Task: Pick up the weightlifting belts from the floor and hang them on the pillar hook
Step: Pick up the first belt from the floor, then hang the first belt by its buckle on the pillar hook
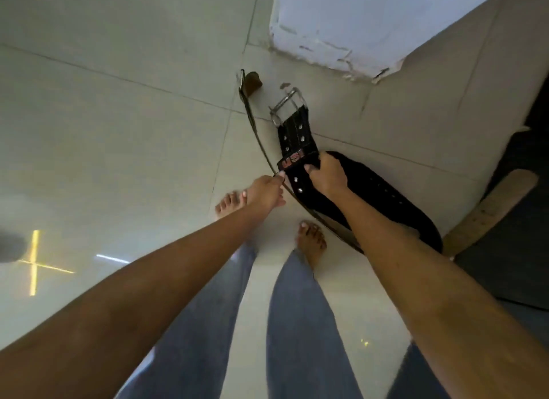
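A wide black weightlifting belt (377, 190) with a steel buckle (285, 104) and red lettering lies on the tiled floor (118, 125) near the white pillar base (341, 21). My right hand (325, 173) grips its strap end just below the lettering. A second, thinner dark belt (255, 128) stands on edge beside it, running from a brown end piece (252, 82) toward me. My left hand (264, 192) pinches this thin belt at its near part. No hook is in view.
My bare feet (312, 241) and jeans-clad legs stand just below the belts. A dark mat (511, 220) with a wooden piece (487, 211) lies at the right. Yellow light reflections (34, 262) mark the floor at the left.
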The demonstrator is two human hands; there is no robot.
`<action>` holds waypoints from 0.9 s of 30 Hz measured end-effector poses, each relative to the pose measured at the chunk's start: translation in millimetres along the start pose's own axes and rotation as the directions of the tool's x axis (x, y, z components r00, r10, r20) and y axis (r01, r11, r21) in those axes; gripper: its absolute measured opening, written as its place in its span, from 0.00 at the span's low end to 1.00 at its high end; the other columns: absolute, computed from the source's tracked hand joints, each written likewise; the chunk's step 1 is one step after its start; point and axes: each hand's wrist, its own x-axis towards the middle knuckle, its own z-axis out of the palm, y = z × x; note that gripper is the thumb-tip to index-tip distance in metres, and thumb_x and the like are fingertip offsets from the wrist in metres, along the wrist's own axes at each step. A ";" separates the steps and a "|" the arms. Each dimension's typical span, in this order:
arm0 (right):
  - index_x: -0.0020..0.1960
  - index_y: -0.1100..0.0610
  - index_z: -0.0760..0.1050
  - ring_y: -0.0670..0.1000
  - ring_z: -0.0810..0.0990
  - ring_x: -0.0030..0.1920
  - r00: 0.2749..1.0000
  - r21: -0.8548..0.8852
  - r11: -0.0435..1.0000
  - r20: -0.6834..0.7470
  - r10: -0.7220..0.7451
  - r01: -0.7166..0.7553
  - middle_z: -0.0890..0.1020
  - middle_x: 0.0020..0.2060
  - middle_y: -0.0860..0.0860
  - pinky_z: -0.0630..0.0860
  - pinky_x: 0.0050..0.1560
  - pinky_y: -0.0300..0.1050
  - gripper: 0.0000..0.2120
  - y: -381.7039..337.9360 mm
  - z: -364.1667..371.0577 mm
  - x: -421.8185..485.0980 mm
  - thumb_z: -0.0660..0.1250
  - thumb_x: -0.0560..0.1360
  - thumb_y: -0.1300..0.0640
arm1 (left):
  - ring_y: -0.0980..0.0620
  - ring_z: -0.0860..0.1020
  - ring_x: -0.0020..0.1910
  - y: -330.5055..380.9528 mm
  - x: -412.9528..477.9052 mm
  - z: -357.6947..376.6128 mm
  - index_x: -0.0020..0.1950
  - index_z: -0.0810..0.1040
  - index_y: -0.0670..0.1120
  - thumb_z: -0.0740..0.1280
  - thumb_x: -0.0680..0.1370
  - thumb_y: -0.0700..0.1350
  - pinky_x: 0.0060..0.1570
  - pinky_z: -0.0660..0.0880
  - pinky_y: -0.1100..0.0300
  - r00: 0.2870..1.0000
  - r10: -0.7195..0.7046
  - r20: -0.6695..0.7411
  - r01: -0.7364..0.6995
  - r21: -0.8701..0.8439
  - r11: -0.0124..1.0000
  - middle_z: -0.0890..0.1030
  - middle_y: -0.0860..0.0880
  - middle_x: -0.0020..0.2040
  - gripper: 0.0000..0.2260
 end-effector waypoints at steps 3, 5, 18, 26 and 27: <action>0.58 0.60 0.79 0.59 0.82 0.55 0.996 0.374 0.924 0.052 0.068 -0.083 0.84 0.53 0.59 0.78 0.59 0.54 0.12 -23.5 -45.0 -59.8 0.66 0.76 0.57 | 0.44 0.80 0.53 25.0 -52.2 -12.8 0.56 0.77 0.41 0.63 0.73 0.66 0.42 0.80 0.55 1.000 0.025 0.019 -0.025 0.027 0.999 0.80 0.42 0.55 0.29; 0.55 0.60 0.80 0.56 0.84 0.49 0.990 0.597 0.791 0.116 0.084 -0.137 0.85 0.48 0.57 0.80 0.50 0.51 0.09 -44.7 -87.4 -115.6 0.65 0.77 0.60 | 0.44 0.82 0.51 51.8 -98.8 -15.2 0.56 0.79 0.41 0.64 0.72 0.66 0.43 0.79 0.55 0.995 0.014 0.095 -0.007 -0.071 0.997 0.83 0.42 0.52 0.29; 0.55 0.57 0.81 0.55 0.86 0.49 0.980 0.884 0.454 -0.024 -0.196 0.112 0.86 0.48 0.55 0.82 0.47 0.48 0.13 -182.6 -305.2 -466.1 0.69 0.74 0.53 | 0.37 0.83 0.48 198.1 -472.6 -68.6 0.54 0.80 0.35 0.75 0.68 0.51 0.52 0.79 0.49 0.801 0.493 0.340 -0.450 -0.201 0.870 0.83 0.34 0.52 0.23; 0.58 0.58 0.81 0.59 0.84 0.56 0.954 0.915 0.386 0.005 -0.300 0.117 0.84 0.56 0.58 0.79 0.57 0.53 0.16 -216.9 -355.8 -562.7 0.71 0.72 0.55 | 0.44 0.83 0.41 215.5 -625.8 -98.6 0.49 0.82 0.36 0.72 0.72 0.47 0.42 0.79 0.56 0.651 0.695 0.305 -0.688 -0.148 0.710 0.84 0.40 0.43 0.15; 0.59 0.60 0.81 0.60 0.83 0.57 0.941 0.907 0.397 0.003 -0.338 0.140 0.84 0.57 0.60 0.79 0.58 0.53 0.17 -218.3 -364.0 -567.6 0.72 0.71 0.55 | 0.44 0.83 0.41 212.8 -636.3 -99.7 0.50 0.81 0.35 0.72 0.71 0.47 0.42 0.80 0.56 0.636 0.714 0.291 -0.706 -0.152 0.691 0.84 0.40 0.43 0.16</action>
